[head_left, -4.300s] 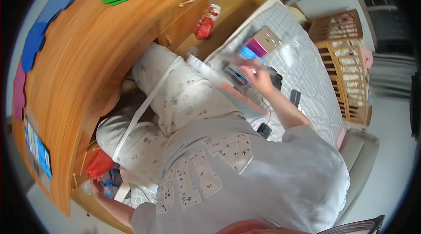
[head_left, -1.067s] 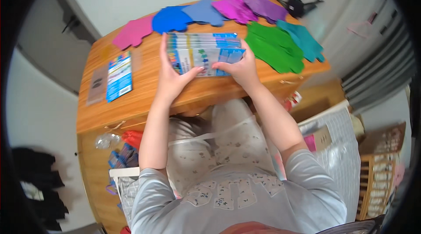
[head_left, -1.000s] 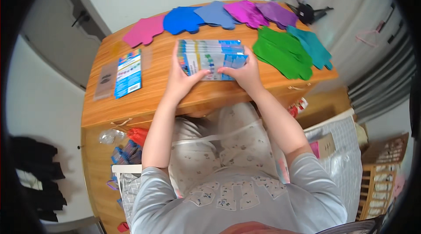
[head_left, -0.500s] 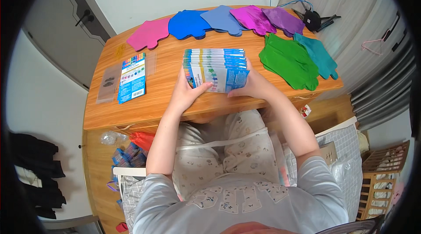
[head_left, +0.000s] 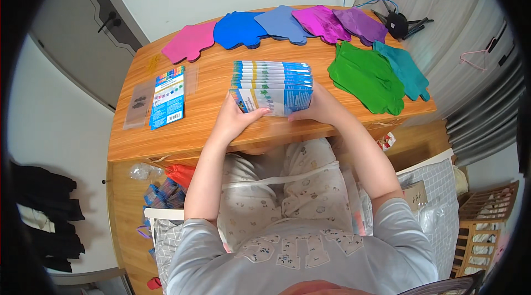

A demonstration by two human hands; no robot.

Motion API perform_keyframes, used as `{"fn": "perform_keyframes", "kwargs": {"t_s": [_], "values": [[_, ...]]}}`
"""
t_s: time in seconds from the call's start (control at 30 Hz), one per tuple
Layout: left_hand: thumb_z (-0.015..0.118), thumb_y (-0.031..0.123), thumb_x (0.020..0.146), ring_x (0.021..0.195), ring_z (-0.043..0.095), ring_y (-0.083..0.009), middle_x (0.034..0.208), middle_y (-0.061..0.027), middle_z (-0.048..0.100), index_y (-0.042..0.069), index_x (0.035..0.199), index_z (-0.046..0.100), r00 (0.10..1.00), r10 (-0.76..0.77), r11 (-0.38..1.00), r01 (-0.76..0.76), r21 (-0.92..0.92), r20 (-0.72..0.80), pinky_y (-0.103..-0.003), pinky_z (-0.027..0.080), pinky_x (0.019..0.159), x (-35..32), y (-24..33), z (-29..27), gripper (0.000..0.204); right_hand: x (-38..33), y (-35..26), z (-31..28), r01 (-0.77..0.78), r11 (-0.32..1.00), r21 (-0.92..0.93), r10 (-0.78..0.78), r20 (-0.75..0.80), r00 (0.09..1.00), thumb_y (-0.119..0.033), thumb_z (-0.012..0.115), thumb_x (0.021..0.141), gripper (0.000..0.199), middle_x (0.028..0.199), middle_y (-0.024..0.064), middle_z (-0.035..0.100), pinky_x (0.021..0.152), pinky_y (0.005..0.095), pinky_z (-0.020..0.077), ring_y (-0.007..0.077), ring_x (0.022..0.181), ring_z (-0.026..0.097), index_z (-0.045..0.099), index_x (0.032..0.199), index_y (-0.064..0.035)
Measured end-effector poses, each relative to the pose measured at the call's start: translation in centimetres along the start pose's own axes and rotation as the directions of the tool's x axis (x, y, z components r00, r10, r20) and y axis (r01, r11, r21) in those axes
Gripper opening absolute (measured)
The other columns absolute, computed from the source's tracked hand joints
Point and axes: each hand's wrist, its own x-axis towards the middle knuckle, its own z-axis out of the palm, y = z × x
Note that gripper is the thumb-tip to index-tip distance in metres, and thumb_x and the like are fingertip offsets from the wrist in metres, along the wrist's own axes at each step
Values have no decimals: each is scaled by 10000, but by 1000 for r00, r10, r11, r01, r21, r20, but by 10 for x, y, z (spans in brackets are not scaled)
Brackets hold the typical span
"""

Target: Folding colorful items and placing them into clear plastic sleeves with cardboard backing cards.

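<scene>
A row of folded blue-and-white printed cards (head_left: 272,97) stands at the near edge of the table, overlapping front to back. My left hand (head_left: 237,119) is closed on their left end, its thumb lying across the front card. On the opposite end my right hand (head_left: 317,108) grips them, thumb at the lower front corner and fingers hidden behind. Further left lie flat cards (head_left: 167,98) of the same print, beside a clear plastic bag (head_left: 138,104) with dark marks on it.
Along the table's (head_left: 207,82) back edge lie pink (head_left: 189,42), blue (head_left: 238,29), grey-blue (head_left: 285,24), magenta (head_left: 322,23) and purple (head_left: 362,25) flat shapes. Green (head_left: 368,76) and teal (head_left: 402,71) ones lie at right. A black router (head_left: 397,25) stands behind them.
The front card's tilted right side has straightened and lines up more evenly with the others. Both hands keep their hold in nearly the same place.
</scene>
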Motion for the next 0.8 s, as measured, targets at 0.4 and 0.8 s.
{"fn": "perform_keyframes", "kwargs": {"t_s": [0.4,0.8], "values": [[811,60,819,1080,654,-168,1190,-98,674,-1,1255,522,996,-57,996,62,-72,74,-321,524,935,0,-1,0,527,-2,6,4,29,999,27,-28,-31,999,-242,971,600,1093,1395,171,530,1103,392,403,281,1318,504,318,1453,-37],[846,95,786,1110,642,-184,1266,-153,643,0,1318,525,991,-125,991,123,43,46,-312,542,893,3,5,-2,628,-3,1,6,55,998,-14,-56,-127,990,-114,897,710,709,1246,114,661,991,358,491,215,1139,623,549,1321,-17]]}}
